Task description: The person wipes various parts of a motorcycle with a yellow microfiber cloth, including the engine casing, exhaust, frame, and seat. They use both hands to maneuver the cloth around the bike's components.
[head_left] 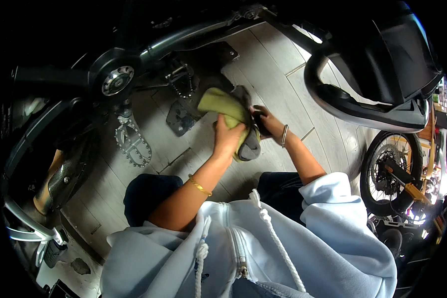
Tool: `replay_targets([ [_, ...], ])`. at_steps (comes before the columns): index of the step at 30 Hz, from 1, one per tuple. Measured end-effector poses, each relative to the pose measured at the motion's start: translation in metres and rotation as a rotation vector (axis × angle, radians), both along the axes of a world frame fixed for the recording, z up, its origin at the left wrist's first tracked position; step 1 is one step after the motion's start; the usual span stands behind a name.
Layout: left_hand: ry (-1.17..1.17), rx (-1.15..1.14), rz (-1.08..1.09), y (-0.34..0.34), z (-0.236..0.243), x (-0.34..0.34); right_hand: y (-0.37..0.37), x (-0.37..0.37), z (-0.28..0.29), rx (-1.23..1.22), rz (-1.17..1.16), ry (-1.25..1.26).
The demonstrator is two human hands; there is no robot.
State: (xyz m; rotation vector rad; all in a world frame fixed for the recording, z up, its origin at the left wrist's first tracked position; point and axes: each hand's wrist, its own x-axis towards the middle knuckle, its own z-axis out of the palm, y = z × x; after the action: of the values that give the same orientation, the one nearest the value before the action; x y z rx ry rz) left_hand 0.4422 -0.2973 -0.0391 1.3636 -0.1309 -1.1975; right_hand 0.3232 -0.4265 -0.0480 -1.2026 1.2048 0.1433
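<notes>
My left hand (227,139) is closed around a crumpled yellow-green and dark grey cloth (227,108), gripping it low on its left side. The cloth hangs in front of me above the floor, its grey end (250,148) folded downward. On the cloth's right side, my right hand (269,124) is closed with its fingers curled round a small black object (259,124). That object's kind is hard to make out, since the fingers and the cloth partly cover it. Left of the cloth sits a motorcycle's toothed metal footpeg (133,144).
Motorcycle frame tubing (179,43) with a round pivot (117,80) arches over the far left. A dark seat or tail section (382,64) overhangs at upper right. Beyond it stands another bike's wheel (390,171). Grey floor planks (278,54) lie below.
</notes>
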Motion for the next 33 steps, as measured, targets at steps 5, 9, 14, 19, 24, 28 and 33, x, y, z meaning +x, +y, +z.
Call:
replay_targets([
  [5,-0.348,0.108,-0.302,-0.011,-0.014,-0.006,0.021,0.002,0.008,0.363,0.009,-0.195],
  [9,-0.587,0.219,-0.463,-0.006,-0.007,-0.014,0.025,0.014,0.015,0.453,-0.113,-0.371],
  [14,-0.993,0.231,-0.55,-0.002,0.005,-0.011,0.024,0.024,-0.003,0.569,-0.293,-0.56],
  [19,-0.936,-0.065,-0.073,-0.016,0.029,0.02,0.015,0.043,-0.004,0.502,-0.46,-0.842],
  [24,-0.795,-0.21,0.133,-0.023,0.056,0.039,0.019,0.086,0.043,0.014,-0.594,-0.927],
  [28,-0.761,-0.402,0.28,-0.016,0.074,0.044,0.027,0.123,0.094,-0.429,-0.49,-0.699],
  [33,-0.81,-0.631,0.331,-0.003,0.093,0.062,0.04,0.187,0.12,-0.644,-0.384,-0.617],
])
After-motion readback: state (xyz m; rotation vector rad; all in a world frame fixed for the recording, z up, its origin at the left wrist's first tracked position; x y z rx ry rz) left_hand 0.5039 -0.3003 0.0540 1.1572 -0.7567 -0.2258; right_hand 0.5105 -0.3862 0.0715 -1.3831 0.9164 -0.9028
